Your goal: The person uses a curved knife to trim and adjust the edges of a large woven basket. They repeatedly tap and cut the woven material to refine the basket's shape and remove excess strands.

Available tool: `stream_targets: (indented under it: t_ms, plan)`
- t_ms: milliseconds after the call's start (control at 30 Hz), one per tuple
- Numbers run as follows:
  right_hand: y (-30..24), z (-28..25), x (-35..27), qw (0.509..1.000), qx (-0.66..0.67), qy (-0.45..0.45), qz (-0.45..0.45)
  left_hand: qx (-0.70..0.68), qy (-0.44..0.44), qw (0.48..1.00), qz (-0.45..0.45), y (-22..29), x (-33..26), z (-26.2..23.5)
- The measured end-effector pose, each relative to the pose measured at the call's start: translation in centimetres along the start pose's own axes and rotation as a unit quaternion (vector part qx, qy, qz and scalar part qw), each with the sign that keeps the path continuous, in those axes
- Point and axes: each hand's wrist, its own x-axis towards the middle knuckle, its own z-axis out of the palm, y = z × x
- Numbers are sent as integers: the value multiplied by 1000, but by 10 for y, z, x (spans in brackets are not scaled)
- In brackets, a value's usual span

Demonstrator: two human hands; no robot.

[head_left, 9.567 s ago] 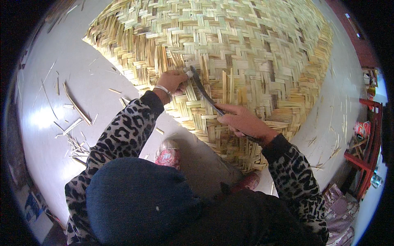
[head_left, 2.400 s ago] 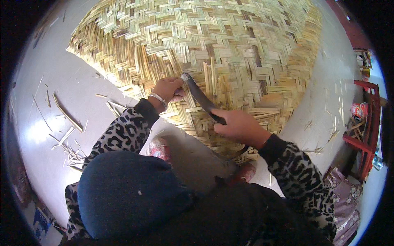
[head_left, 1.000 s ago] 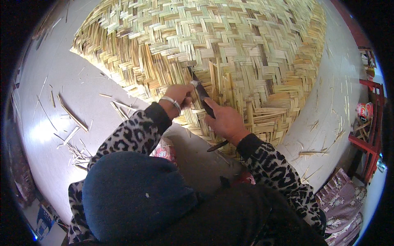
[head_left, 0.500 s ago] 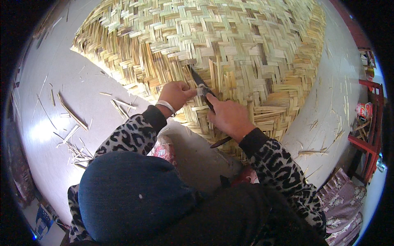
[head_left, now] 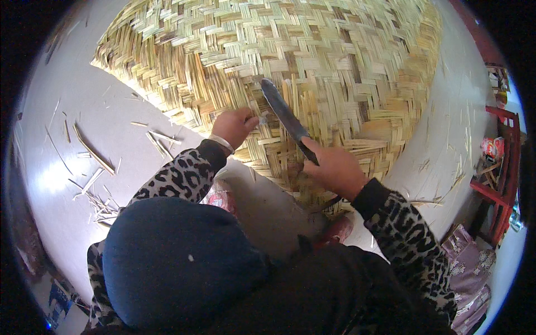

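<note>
A large mat (head_left: 312, 72) woven from pale green and straw-coloured strips spreads out in front of me. My right hand (head_left: 338, 170) is closed round the handle of a long dark-bladed knife (head_left: 285, 109). The blade points up and to the left, over the mat's weave. To the left of it, my left hand (head_left: 231, 127) rests at the mat's near-left edge with its fingers curled in. A small pale bit shows by those fingertips, and what they pinch is too small to tell.
Loose strip offcuts (head_left: 95, 148) lie scattered over the grey floor (head_left: 50, 111) on the left. At the right stand a red wooden frame (head_left: 505, 167) and a patterned purplish cloth (head_left: 469, 268). A red shoe (head_left: 338, 229) shows below the mat.
The knife has moved away from my left fingers, and its blade now shows its broad side. My right hand has shifted right and toward me. My left hand has barely moved.
</note>
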Motion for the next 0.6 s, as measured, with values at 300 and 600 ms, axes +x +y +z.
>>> stream_targets:
  t_ms: [300,600]
  plan:
    - [24,-63,-58,998,-9,-24,-62,62,-1,998,-5,1,17,4]
    - [89,-108,-110,992,-86,-31,83,17,-32,999,-22,12,16,-9]
